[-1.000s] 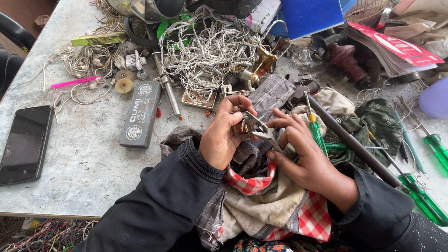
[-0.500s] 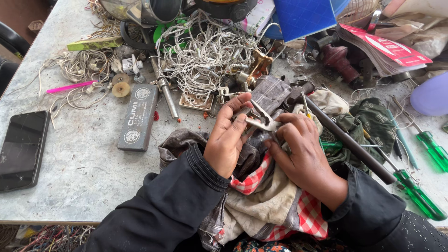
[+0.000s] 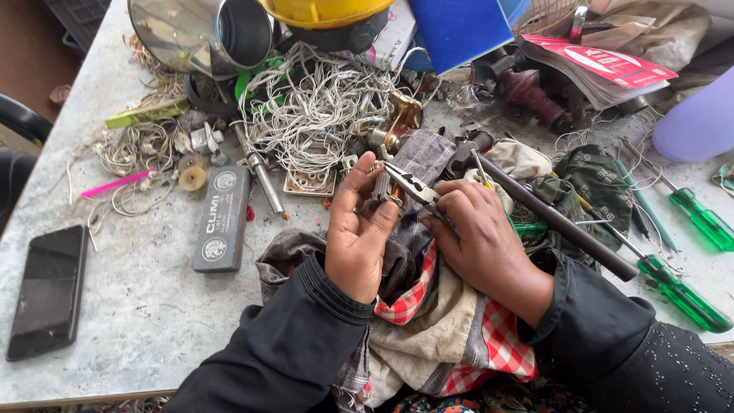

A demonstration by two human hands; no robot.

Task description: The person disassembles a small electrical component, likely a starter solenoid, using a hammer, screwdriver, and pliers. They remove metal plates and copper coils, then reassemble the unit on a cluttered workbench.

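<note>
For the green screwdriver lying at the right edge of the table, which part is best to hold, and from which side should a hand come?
Probably the green handle, taken from above with fingers across its width. It is the thickest part and lies flat, free of the cloths. The thin shaft runs up-left towards the black rod and clutter, so coming from the right edge seems easiest.

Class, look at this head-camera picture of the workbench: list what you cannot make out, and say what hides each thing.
1. Head view: the small metal part in the left hand is mostly covered by its fingers.
2. The pliers: their handles are hidden under the right hand.
3. The steel pot and yellow helmet are cut off by the top edge.
4. The purple object is cut off by the right edge.
</note>
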